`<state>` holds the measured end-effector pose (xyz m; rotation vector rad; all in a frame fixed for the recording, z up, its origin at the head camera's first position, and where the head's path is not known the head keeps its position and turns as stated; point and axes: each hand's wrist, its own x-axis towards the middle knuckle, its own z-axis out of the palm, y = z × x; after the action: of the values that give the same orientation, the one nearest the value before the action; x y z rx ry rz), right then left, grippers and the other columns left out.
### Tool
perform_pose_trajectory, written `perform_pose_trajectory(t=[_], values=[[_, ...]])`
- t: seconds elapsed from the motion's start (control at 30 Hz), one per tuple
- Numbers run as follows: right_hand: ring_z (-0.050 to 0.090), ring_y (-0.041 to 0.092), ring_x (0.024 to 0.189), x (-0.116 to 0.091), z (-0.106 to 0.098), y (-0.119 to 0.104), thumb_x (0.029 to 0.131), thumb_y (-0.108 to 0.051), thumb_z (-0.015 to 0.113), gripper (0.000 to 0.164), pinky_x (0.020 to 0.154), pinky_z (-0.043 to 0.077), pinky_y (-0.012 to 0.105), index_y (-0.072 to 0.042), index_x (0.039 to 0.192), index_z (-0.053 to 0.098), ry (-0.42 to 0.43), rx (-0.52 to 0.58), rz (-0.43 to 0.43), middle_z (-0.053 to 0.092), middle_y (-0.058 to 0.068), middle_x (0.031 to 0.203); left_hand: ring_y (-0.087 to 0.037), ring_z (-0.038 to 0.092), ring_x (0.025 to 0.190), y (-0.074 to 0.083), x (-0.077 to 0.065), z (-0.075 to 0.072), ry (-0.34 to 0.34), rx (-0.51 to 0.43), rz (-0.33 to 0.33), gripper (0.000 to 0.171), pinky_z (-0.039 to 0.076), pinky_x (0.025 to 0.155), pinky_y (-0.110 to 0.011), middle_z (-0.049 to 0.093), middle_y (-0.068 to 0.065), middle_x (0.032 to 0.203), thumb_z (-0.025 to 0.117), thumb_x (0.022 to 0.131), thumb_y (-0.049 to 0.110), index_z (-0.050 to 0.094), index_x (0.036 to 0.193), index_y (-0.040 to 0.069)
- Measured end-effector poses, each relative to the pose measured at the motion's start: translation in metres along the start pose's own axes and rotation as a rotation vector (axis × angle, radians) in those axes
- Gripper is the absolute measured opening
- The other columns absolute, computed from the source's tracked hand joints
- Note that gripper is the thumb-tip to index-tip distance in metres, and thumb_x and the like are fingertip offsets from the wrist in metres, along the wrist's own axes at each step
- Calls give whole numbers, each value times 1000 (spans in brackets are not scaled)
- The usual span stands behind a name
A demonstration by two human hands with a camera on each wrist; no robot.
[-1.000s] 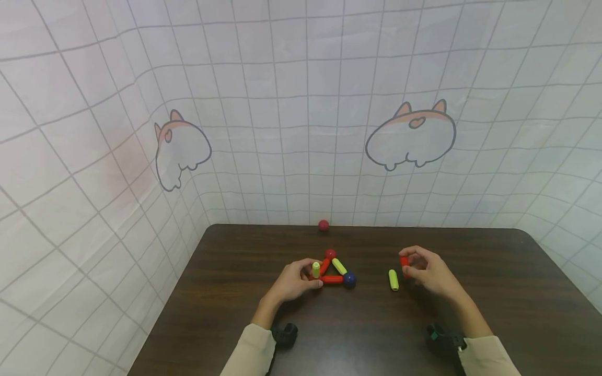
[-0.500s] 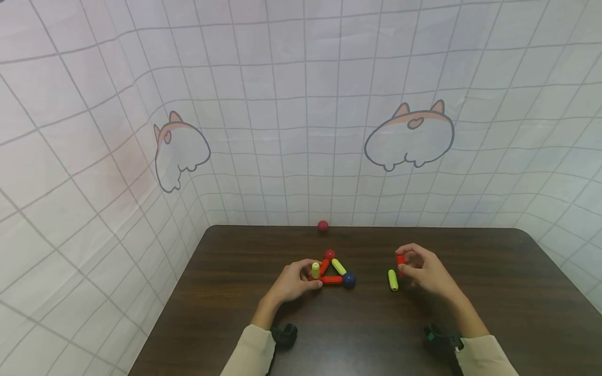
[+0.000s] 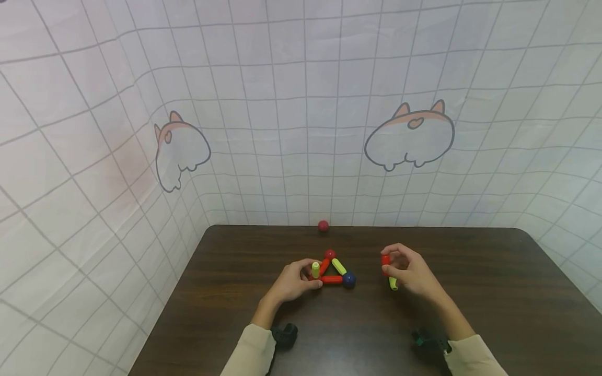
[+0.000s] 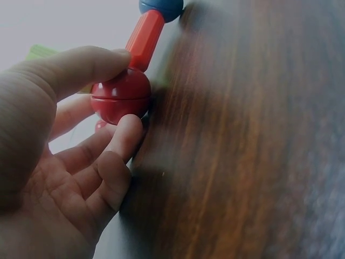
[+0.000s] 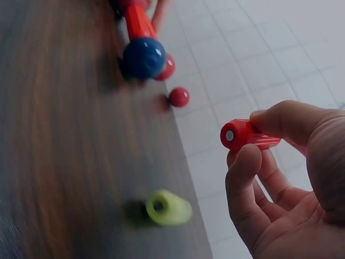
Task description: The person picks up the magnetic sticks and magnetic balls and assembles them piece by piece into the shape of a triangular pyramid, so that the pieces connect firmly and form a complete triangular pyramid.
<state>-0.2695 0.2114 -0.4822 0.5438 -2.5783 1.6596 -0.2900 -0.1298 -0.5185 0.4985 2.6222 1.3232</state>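
Observation:
A small triangle of rods and balls lies on the table, its red rod (image 3: 332, 280) joining a blue ball (image 3: 349, 280) to the ball (image 4: 121, 96) at the left corner. My left hand (image 3: 293, 282) grips that red corner ball between thumb and fingers. A yellow-green rod (image 3: 315, 270) stands up from this corner. The triangle's far corner is another red ball (image 3: 330, 254), and a yellow-green rod (image 3: 338, 267) forms the right side. My right hand (image 3: 410, 269) pinches a loose red rod (image 5: 248, 135) with a silvery end, raised above the table.
A loose yellow-green rod (image 5: 170, 208) lies on the table below my right hand, partly covered in the head view. One separate red ball (image 3: 323, 225) sits at the far edge of the dark wooden table (image 3: 357, 334). A gridded white curtain (image 3: 291, 130) hangs behind.
My right hand has moved left with the red rod and now overlaps the loose yellow-green rod in the head view. The left hand and the triangle have stayed in place.

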Motion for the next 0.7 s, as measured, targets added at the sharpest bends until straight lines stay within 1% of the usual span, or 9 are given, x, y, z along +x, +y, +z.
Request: perform_pose_trajectory(t=[0.13,0.27,0.43,0.53,0.6,0.7], values=[[64,24,71,2,13,-5,94,-5,72,31,51,55,39,-5,122,59,-11,30,11,66,24,109,-11,56,71,0,0,0,-3,5,-1,49,46,60,-25,63,-1,101,81,89,27,64,134,15],[63,18,75,4,26,-9,92,-6,74,33,53,56,39,-4,122,60,-6,30,8,67,24,111,-11,56,71,-1,0,-1,-5,9,7,49,46,60,-25,63,-1,101,81,89,27,65,133,15],[62,13,77,9,40,-10,92,-6,75,32,53,56,34,-4,120,60,13,22,-41,66,22,106,-11,56,71,-3,1,-1,-6,10,13,48,46,60,-26,63,0,101,81,89,27,65,133,15],[60,11,78,13,47,-10,91,-5,76,31,59,54,29,-6,118,61,34,-3,-90,66,17,101,-12,56,72,-4,1,-1,-7,12,14,49,46,60,-26,64,-1,101,81,89,27,64,133,15],[60,10,79,16,51,-10,90,-3,76,30,66,52,27,-6,116,62,46,-22,-123,66,14,98,-12,56,72,-4,2,-1,-8,15,17,49,46,60,-26,64,-1,101,81,89,27,64,133,15],[60,11,81,19,56,-11,89,-2,76,29,73,50,26,-7,114,62,54,-41,-151,65,11,97,-12,57,73,-3,1,-1,-11,18,18,48,47,60,-26,64,-1,102,81,89,27,65,133,15]])
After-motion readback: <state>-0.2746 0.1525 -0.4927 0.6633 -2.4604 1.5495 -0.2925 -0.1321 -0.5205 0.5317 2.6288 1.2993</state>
